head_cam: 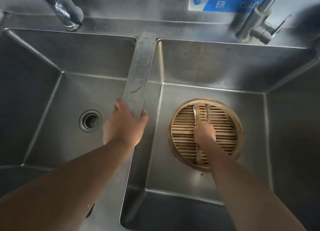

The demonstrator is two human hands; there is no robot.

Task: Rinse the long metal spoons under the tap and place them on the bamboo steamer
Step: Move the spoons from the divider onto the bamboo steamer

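A round bamboo steamer [225, 126] lies on the floor of the right sink basin. Two long metal spoons lie side by side across its slats, the left spoon [194, 113] and the right spoon [208, 113], bowls pointing away from me. My right hand [205, 132] rests on top of them at mid-length, fingers curled over the handles; one handle end [197, 158] sticks out toward me. Whether the fingers pinch a spoon is hard to tell. My left hand [123, 125] grips the steel divider [138, 78] between the two basins.
The left basin [52, 92] has a round drain strainer [90, 120]. A tap [60, 7] rises behind the left basin and another tap [259, 21] behind the right basin. Neither shows running water. Blue signs hang on the back wall.
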